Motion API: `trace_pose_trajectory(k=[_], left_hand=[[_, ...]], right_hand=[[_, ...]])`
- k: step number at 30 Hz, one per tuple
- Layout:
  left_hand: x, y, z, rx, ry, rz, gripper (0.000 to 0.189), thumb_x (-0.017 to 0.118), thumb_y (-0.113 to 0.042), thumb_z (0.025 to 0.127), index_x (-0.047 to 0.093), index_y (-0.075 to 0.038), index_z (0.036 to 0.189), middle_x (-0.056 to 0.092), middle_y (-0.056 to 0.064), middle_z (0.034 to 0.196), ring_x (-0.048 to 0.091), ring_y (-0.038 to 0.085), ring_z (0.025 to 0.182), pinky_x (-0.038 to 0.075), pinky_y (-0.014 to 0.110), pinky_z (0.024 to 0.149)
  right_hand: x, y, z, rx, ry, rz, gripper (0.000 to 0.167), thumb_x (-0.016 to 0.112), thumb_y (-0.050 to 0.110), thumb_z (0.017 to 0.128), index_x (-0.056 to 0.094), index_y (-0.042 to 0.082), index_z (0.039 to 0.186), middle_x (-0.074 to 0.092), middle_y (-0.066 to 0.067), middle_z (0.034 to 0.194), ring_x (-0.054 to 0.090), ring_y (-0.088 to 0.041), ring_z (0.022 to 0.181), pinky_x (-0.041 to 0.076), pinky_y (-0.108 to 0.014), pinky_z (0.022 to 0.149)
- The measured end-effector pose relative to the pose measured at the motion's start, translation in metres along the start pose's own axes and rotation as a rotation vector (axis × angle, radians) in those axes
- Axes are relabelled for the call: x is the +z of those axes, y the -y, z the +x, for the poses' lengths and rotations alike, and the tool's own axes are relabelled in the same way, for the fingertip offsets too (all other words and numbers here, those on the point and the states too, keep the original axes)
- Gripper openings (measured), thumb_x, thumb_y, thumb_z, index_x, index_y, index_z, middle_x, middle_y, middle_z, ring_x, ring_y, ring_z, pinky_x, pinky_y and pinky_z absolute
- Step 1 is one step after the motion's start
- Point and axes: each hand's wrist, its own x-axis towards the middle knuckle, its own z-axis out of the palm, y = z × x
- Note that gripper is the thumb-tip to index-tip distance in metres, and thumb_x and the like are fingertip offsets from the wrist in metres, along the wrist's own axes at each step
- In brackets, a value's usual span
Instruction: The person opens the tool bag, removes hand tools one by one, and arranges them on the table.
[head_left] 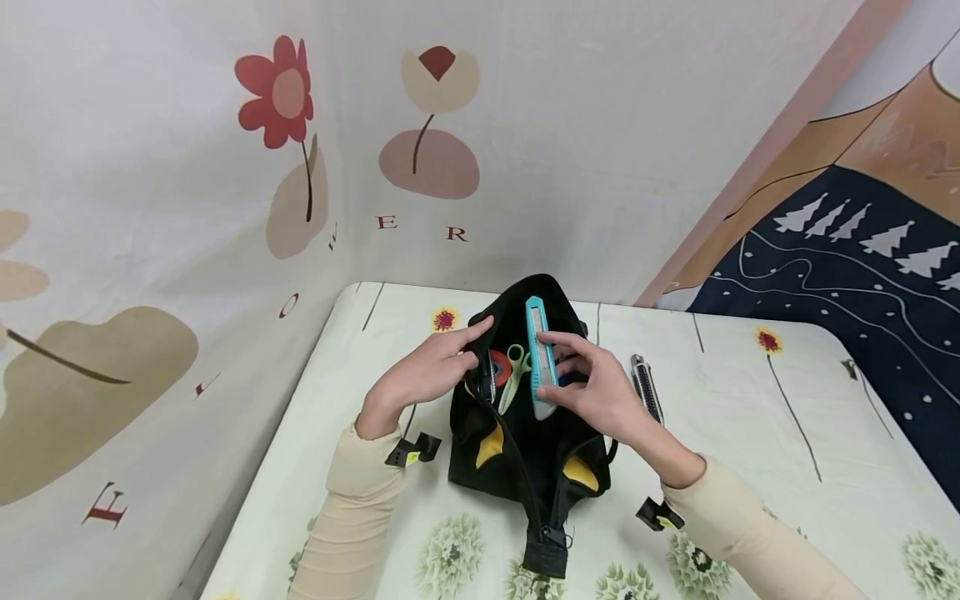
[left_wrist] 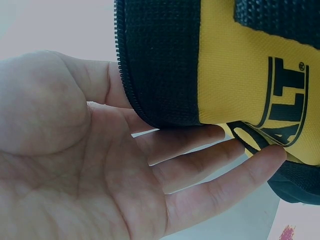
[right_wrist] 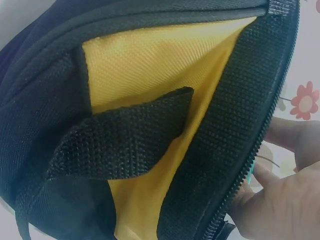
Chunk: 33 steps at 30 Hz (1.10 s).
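Observation:
A black and yellow zippered tool bag [head_left: 483, 471] lies unzipped on the table. My left hand [head_left: 423, 367] holds the bag's left side, thumb at the opening edge and fingers along the outside; the left wrist view shows them against the yellow panel [left_wrist: 230, 65]. With its fingers and thumb, my right hand [head_left: 600, 387] pinches a teal utility knife [head_left: 542, 354] over the bag's mouth. Inside the bag are pale green scissors [head_left: 514, 379] and a red roll [head_left: 498, 367] that looks like tape. In the right wrist view, the bag's side hides most of the knife.
To the right of the bag, a grey and black utility knife [head_left: 647, 389] lies on the flower-patterned tablecloth [head_left: 720, 408]. Printed fabric walls [head_left: 570, 150] rise behind the table and on its left. A black strap end [head_left: 545, 560] of the bag points toward the front.

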Motion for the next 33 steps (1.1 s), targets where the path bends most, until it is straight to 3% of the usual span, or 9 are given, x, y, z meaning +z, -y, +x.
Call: trace_pose_trajectory(k=[13, 25, 33], left_hand=[[0.001, 0.001, 0.001, 0.010, -0.011, -0.004, 0.068, 0.039, -0.010, 0.110, 0.027, -0.011, 0.177, 0.028, -0.010, 0.060, 0.024, 0.011, 0.051, 0.030, 0.028, 0.058], [0.000, 0.001, 0.000, 0.016, -0.002, -0.013, 0.068, 0.039, -0.010, 0.110, 0.027, -0.011, 0.177, 0.028, -0.010, 0.058, 0.023, 0.011, 0.051, 0.027, 0.028, 0.057], [0.000, 0.002, 0.000, 0.020, -0.008, -0.013, 0.068, 0.039, -0.010, 0.110, 0.027, -0.011, 0.177, 0.028, -0.011, 0.058, 0.022, 0.011, 0.051, 0.027, 0.028, 0.058]], right_hand=[[-0.015, 0.002, -0.009, -0.037, -0.047, 0.025, 0.070, 0.081, -0.012, 0.094, 0.057, -0.001, 0.158, 0.059, -0.025, 0.135, 0.068, -0.017, 0.105, 0.062, -0.023, 0.085], [-0.027, -0.009, -0.015, -0.001, -0.090, 0.072, 0.072, 0.079, -0.014, 0.093, 0.056, 0.000, 0.160, 0.057, -0.026, 0.136, 0.067, -0.011, 0.105, 0.061, -0.022, 0.091], [-0.042, -0.012, -0.024, -0.041, -0.130, 0.074, 0.069, 0.077, -0.013, 0.095, 0.055, -0.001, 0.159, 0.058, -0.022, 0.134, 0.070, -0.010, 0.102, 0.061, -0.021, 0.087]])
